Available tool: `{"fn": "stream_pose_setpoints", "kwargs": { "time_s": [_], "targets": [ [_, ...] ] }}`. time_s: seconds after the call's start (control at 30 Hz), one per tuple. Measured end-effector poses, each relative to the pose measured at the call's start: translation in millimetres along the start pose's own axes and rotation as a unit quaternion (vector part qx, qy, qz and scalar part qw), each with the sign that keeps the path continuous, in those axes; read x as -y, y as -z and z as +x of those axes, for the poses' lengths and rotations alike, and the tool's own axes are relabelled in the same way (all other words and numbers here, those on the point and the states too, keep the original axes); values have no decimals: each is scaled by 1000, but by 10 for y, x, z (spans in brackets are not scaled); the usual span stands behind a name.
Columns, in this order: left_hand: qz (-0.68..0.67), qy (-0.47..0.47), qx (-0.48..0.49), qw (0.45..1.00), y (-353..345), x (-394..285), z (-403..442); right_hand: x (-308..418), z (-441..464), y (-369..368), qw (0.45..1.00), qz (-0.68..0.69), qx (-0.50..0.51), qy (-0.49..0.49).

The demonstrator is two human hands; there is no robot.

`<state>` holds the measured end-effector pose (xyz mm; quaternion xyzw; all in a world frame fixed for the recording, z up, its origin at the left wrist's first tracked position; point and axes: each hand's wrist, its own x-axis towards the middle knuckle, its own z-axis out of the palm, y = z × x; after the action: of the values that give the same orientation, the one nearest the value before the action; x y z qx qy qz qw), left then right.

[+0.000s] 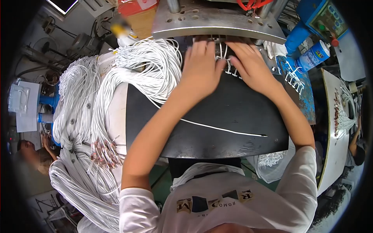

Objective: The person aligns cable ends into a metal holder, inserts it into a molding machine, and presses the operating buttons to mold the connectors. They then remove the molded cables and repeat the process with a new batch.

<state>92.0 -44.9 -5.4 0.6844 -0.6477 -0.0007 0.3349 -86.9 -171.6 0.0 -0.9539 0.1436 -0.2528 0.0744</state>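
Note:
My left hand (pixel 200 69) reaches forward to the front edge of a steel press plate (pixel 217 30), fingers stretched and slightly blurred, thumb apart. Beside it my right hand (pixel 251 64) stretches its fingers to the same edge, thumb apart from them. Both sets of fingertips are partly hidden under the plate. Between the hands, white cables (pixel 221 49) come out from under the plate, and a branched strip of small white plastic pieces (pixel 229 66) lies close to my right thumb. One white cable with a dark tip (pixel 233 131) lies across the black mat (pixel 206 139) below my hands.
A large bundle of white cables (pixel 149 58) lies left of my left hand, with more bundles (pixel 77 97) hanging further left. At the right stand a blue spray can (pixel 312 56) and more white plastic strips (pixel 294 80). Other people sit at both sides.

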Motion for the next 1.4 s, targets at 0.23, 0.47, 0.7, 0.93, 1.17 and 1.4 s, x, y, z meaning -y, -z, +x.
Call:
{"fn": "stream_pose_setpoints", "kwargs": {
  "time_s": [0.23,0.47,0.7,0.93,1.17,1.4],
  "targets": [
    [-110,-22,135,984,803,-401,-1372,710,-1162,693,988,50,148,-10],
    [103,147,123,976,1090,-371,-2316,1202,-1939,751,970,-64,222,-79],
    [99,91,62,989,1002,-241,-2511,1320,-1918,602,985,-108,121,-52],
    [110,68,32,991,983,-254,-2562,1229,-1946,519,990,-119,78,-22],
    [145,61,20,987,953,-249,-2565,1337,-1894,534,986,-134,79,-64],
    [-164,108,-54,979,1344,-25,-2404,1123,-1633,666,994,-72,16,85]
  ]
}}
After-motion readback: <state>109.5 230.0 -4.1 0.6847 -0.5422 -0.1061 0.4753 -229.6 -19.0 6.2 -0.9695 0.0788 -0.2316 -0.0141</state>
